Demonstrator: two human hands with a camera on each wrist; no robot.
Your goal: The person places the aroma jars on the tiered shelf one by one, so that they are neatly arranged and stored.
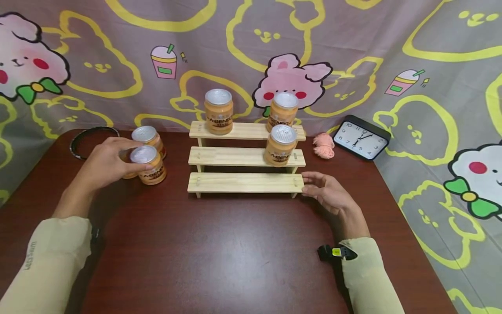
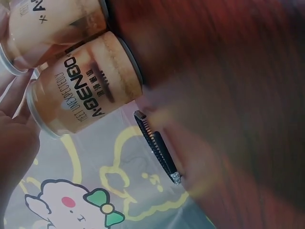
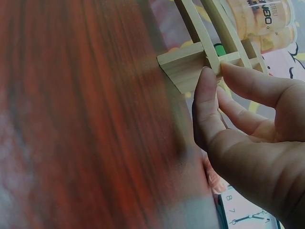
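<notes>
My left hand [image 1: 105, 162] grips the front one of three cans at the left, an orange-labelled can [image 1: 150, 168] with a silver lid. Its thumb lies on the near side, the fingers on the far side. Behind stands a second can [image 1: 147, 137]; a third can [image 2: 86, 86], mostly hidden by the hand in the head view, shows whole in the left wrist view. With thumb and fingers, my right hand [image 1: 329, 192] pinches the right end of the lowest step of a three-step wooden rack [image 1: 243, 182]. Two cans stand on the top step, one on the middle step's right.
Right of the rack lie a pink yarn skein [image 1: 323, 146] and a black-framed clock [image 1: 361, 137]. A dark hoop [image 1: 74, 144] rests behind my left hand. A patterned curtain [image 1: 219, 48] hangs behind the brown table [image 1: 219, 253].
</notes>
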